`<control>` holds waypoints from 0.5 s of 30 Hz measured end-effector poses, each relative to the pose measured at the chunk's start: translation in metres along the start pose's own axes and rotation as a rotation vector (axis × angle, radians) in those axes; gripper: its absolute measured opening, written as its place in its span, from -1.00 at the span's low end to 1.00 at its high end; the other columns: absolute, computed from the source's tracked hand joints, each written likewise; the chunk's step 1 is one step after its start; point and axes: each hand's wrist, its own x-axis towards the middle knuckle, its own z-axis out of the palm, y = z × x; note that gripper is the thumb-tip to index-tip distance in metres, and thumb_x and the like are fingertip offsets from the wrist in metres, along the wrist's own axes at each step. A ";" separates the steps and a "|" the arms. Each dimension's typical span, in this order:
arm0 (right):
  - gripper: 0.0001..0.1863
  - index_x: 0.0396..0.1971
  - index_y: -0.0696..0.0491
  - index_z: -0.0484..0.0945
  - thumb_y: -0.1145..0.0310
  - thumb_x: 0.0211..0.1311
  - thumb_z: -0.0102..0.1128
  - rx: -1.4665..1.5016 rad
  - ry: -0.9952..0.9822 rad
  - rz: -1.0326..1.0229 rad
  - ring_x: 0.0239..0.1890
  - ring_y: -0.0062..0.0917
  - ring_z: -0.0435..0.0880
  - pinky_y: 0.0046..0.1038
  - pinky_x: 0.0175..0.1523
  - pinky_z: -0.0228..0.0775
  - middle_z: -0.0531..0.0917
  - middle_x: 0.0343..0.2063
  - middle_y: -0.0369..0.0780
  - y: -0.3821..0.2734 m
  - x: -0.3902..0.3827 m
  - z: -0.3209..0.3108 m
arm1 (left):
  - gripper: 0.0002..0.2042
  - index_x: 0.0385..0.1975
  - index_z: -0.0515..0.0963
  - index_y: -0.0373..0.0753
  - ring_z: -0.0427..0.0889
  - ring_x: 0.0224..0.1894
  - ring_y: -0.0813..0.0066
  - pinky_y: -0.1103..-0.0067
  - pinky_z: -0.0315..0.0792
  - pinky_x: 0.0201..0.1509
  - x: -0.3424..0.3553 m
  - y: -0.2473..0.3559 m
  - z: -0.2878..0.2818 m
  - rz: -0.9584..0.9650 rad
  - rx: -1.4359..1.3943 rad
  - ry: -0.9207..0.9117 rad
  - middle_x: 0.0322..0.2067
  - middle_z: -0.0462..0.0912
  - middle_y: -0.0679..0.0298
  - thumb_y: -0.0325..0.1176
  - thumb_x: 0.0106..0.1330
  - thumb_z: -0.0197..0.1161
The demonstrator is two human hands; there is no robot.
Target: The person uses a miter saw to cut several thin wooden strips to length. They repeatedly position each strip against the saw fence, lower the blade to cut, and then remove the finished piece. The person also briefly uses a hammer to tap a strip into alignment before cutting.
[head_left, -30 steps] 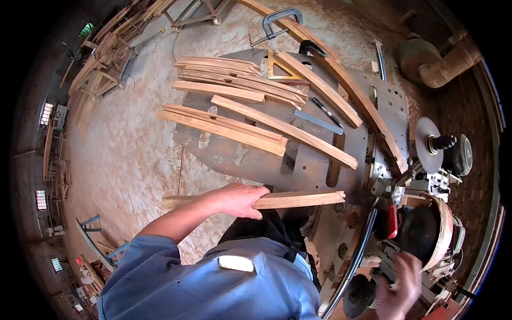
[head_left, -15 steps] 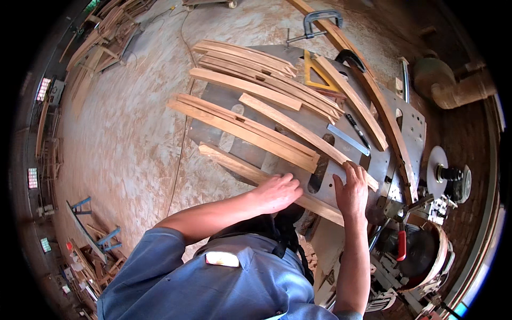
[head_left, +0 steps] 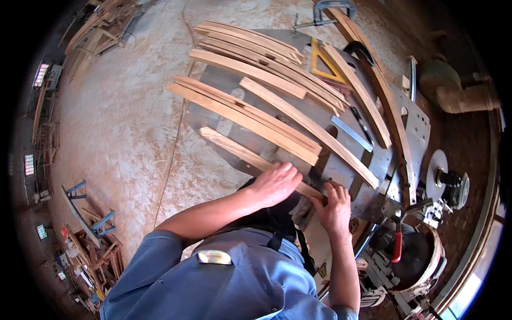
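Note:
The wooden strip (head_left: 234, 146) nearest my body lies slantwise along the near edge of the grey metal table (head_left: 210, 117). My left hand (head_left: 275, 184) is closed over its middle, fingers curled across the wood. At the strip's right end, my right hand (head_left: 335, 205) grips it between thumb and fingers. Just beyond my hands is a pair of wooden strips (head_left: 245, 120) with a small notch. Farther over rests a single, slightly curved wooden strip (head_left: 312, 130), touched by neither hand.
More wooden strips (head_left: 250, 72) lie at the table's far side. A yellow set square (head_left: 325, 66), a metal ruler (head_left: 352, 133) and a black pen (head_left: 361, 122) lie to the right. A C-clamp (head_left: 333, 8) grips a long curved beam (head_left: 392, 106). Right stands machinery with a disc (head_left: 436, 173) and red-handled clamp (head_left: 397, 248).
My right hand has left the single curved strip and come nearer to grip the end of the nearest one. My left hand stays on that nearest strip. The view has shifted slightly.

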 end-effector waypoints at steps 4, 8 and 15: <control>-0.40 0.00 0.11 0.49 0.27 -0.10 0.47 -0.064 -0.081 -0.005 0.01 -0.21 0.49 -0.21 0.15 0.32 0.55 -0.05 -0.11 -0.002 -0.005 0.001 | -0.72 -0.06 0.53 -0.23 0.47 -0.11 0.27 0.38 0.38 0.07 -0.004 -0.001 -0.006 0.008 -0.032 0.018 -0.28 0.50 0.22 -0.36 0.26 0.07; -0.51 -0.10 0.08 0.55 0.30 -0.10 0.44 -0.075 -0.130 -0.037 -0.06 -0.24 0.50 -0.24 0.06 0.34 0.55 -0.16 -0.17 0.004 -0.003 0.001 | -0.63 0.03 0.50 -0.25 0.47 0.01 0.21 0.30 0.33 0.19 -0.007 -0.004 -0.009 0.006 -0.073 0.035 -0.16 0.54 0.15 -0.30 0.22 0.21; -0.56 -0.10 0.08 0.55 0.31 -0.04 0.42 -0.057 -0.132 -0.016 -0.06 -0.20 0.51 -0.22 0.04 0.36 0.56 -0.13 -0.11 0.019 0.003 -0.004 | -0.51 0.06 0.47 -0.30 0.49 0.04 0.12 0.29 0.35 0.23 -0.027 -0.023 -0.042 -0.160 -0.228 0.256 -0.05 0.53 0.07 -0.26 0.14 0.38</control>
